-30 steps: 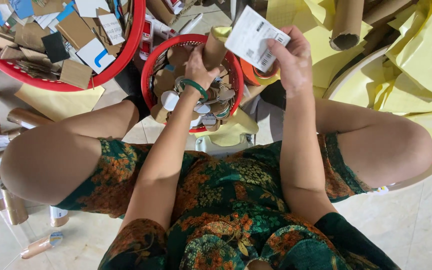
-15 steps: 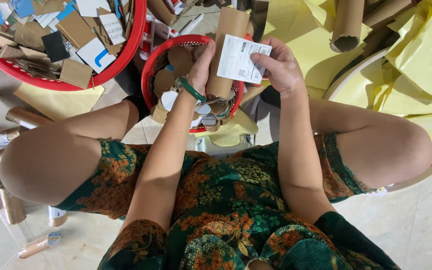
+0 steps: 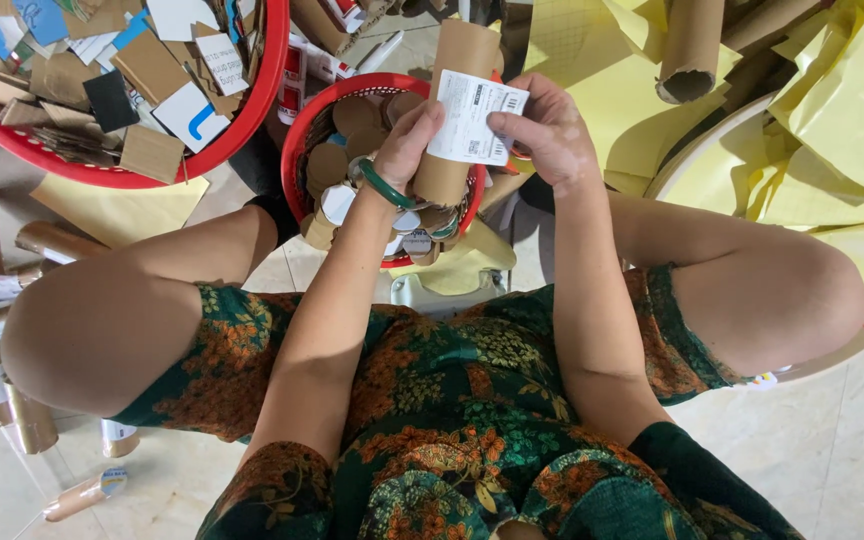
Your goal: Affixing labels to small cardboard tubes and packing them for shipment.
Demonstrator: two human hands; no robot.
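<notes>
Left hand (image 3: 407, 140) wraps the brown cardboard tube (image 3: 457, 110) about its lower-middle, thumb and fingers closed round it. Tube stands near upright, long axis running away from the body, top end tipped slightly to the far side. It's held in the air above the small red plastic basket (image 3: 297, 150), not resting on anything.

Right hand (image 3: 542, 130) pinches the white paper label with black print (image 3: 477, 118) at its right edge, thumb on the front. Label lies on the tube's right-facing side; left part looks stuck down, right edge looks lifted off the cardboard, though I can't tell how much is free. So the label sits directly between the two hands, right hand nearer to it, left hand just below and beside.

Green bangle (image 3: 384, 187) on the left wrist.

Small basket holds round cardboard discs and white caps (image 3: 352, 140), directly under the tube. Large red plastic tub (image 3: 242, 120) to the far left, full of flat cardboard scraps and blue-white pieces. Yellow paper sheets (image 3: 832, 90) piled to the right, with another brown tube (image 3: 690, 50) lying among them. More tubes (image 3: 32, 240) on the floor by the left knee.

Surface: pale tiled floor (image 3: 832, 450); person sits low, knees wide, in a green-and-orange floral garment.
</notes>
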